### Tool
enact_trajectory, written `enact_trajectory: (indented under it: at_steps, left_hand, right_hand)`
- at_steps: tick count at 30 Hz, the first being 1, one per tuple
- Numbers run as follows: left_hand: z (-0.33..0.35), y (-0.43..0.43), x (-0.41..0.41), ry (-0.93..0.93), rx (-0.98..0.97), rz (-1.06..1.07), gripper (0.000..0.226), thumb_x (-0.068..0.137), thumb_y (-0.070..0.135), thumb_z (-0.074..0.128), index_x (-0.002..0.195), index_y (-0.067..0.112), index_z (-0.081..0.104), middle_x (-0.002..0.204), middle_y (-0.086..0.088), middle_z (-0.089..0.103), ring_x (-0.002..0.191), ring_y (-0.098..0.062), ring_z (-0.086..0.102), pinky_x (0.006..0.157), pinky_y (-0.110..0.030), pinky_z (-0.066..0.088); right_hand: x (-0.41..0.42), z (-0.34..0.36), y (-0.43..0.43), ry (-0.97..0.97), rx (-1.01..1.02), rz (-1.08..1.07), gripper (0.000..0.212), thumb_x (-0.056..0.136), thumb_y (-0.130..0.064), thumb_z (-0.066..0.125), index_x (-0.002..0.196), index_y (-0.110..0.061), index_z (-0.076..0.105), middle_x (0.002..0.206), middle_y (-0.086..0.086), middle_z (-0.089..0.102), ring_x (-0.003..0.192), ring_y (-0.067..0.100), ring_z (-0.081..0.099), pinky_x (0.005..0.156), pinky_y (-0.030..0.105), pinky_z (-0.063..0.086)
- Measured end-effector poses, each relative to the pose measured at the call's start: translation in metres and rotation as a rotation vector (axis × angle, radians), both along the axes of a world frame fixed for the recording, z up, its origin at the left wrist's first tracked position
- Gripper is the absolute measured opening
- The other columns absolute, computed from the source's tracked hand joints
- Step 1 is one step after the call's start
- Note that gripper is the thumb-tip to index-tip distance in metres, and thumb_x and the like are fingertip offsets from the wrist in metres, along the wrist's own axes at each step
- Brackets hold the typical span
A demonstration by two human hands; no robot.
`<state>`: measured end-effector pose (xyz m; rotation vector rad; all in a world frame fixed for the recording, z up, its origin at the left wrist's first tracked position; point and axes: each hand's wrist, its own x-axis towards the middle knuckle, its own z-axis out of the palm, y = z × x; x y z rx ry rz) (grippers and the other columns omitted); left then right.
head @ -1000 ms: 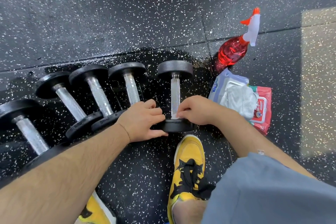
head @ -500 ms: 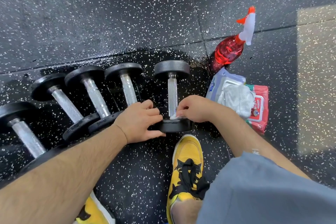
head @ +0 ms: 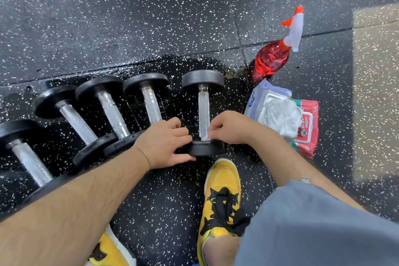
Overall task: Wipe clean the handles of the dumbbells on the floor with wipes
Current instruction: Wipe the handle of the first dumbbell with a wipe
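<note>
Currently, right hand [head: 232,127] pinches wipe [head: 205,137] low on handle [head: 204,110]; left hand [head: 164,144] grips dumbbell [head: 203,80].

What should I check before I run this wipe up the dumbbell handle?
1. Right hand pinches the wipe at the near end of the handle: ok.
2. Left hand grips the dumbbell by its near head: ok.
3. Handle ahead of the wipe bare, nothing across it: ok.
4. Wipe wrapped fully round the handle: cannot tell, fingers hide it.
5. Spare wipes close by, wipes pack beside the right forearm: ok.
6. Other four dumbbells already wiped: cannot tell.
</note>
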<state>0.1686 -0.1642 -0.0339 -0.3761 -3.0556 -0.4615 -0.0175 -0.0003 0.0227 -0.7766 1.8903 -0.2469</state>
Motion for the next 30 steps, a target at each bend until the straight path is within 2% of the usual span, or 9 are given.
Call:
enact_trajectory:
  at_steps: [4,8,12,14,16,19,22,25,30]
  left_hand:
    - [0.000,0.000,-0.001,0.009,0.005,0.005,0.052,0.090,0.070,0.058,0.088,0.020,0.070,0.078,0.011,0.057,0.084,-0.021,0.049,0.058,-0.038,0.048]
    - [-0.001,0.001,-0.001,0.008,0.002,0.004,0.052,0.090,0.070,0.059,0.087,0.020,0.070,0.078,0.011,0.056,0.084,-0.020,0.049,0.058,-0.037,0.048]
    - [-0.001,0.001,-0.001,0.009,-0.007,0.002,0.053,0.090,0.071,0.058,0.090,0.020,0.071,0.079,0.011,0.057,0.085,-0.021,0.050,0.058,-0.038,0.049]
    - [-0.001,0.001,-0.001,0.007,-0.004,0.002,0.053,0.091,0.071,0.057,0.091,0.020,0.072,0.080,0.011,0.058,0.085,-0.021,0.050,0.059,-0.038,0.049]
    - [0.000,0.001,0.000,0.013,-0.007,0.001,0.054,0.091,0.071,0.056,0.091,0.020,0.072,0.080,0.011,0.058,0.085,-0.021,0.051,0.058,-0.038,0.049]
    - [0.001,0.002,-0.001,0.043,-0.032,-0.003,0.056,0.092,0.071,0.051,0.090,0.020,0.073,0.079,0.011,0.059,0.084,-0.021,0.053,0.058,-0.036,0.048]
    - [0.000,0.001,-0.002,0.037,-0.032,-0.002,0.056,0.092,0.071,0.052,0.090,0.020,0.073,0.080,0.011,0.059,0.084,-0.021,0.052,0.059,-0.037,0.049]
    - [0.000,0.002,-0.002,0.033,-0.031,0.005,0.055,0.091,0.071,0.052,0.090,0.020,0.073,0.080,0.011,0.059,0.085,-0.021,0.053,0.059,-0.036,0.049]
    - [0.000,0.001,0.000,0.023,-0.032,0.002,0.058,0.092,0.071,0.049,0.091,0.019,0.073,0.080,0.011,0.060,0.086,-0.022,0.053,0.059,-0.037,0.049]
  right_hand:
    - [0.008,-0.002,-0.005,-0.013,-0.044,-0.030,0.008,0.088,-0.034,0.073,0.084,-0.029,0.077,0.073,-0.016,0.068,0.075,0.004,0.063,0.069,0.025,0.049]
    - [0.019,-0.006,-0.014,0.167,-0.093,0.082,0.017,0.094,-0.025,0.062,0.082,-0.020,0.075,0.082,-0.006,0.067,0.079,0.014,0.061,0.070,0.028,0.047]
    - [0.011,-0.015,-0.017,0.433,-0.206,-0.025,0.027,0.095,-0.014,0.050,0.070,-0.011,0.062,0.083,0.004,0.054,0.077,0.026,0.056,0.068,0.038,0.047]
    - [0.004,-0.016,-0.021,0.532,-0.296,-0.136,0.025,0.097,-0.014,0.048,0.081,-0.012,0.067,0.089,0.004,0.055,0.083,0.026,0.056,0.073,0.040,0.049]
    - [0.002,-0.018,-0.025,0.498,-0.366,-0.247,0.024,0.099,-0.019,0.050,0.099,-0.014,0.073,0.098,0.004,0.058,0.088,0.025,0.057,0.079,0.039,0.048]
    - [0.009,-0.028,-0.027,0.509,-0.439,-0.274,0.021,0.094,-0.018,0.057,0.108,-0.017,0.073,0.098,0.007,0.057,0.086,0.029,0.058,0.076,0.040,0.050]
    - [0.015,-0.041,-0.029,0.653,-0.470,-0.249,0.011,0.086,-0.007,0.057,0.087,-0.004,0.067,0.084,0.005,0.051,0.072,0.030,0.050,0.058,0.037,0.044]
    - [0.017,-0.040,-0.039,0.744,-0.470,-0.273,0.005,0.082,-0.002,0.062,0.078,0.000,0.060,0.078,0.004,0.042,0.069,0.025,0.040,0.057,0.031,0.028]
    - [0.024,-0.035,-0.029,0.669,-0.435,-0.240,0.011,0.083,0.002,0.060,0.074,-0.003,0.062,0.076,0.010,0.049,0.062,0.030,0.049,0.053,0.038,0.046]
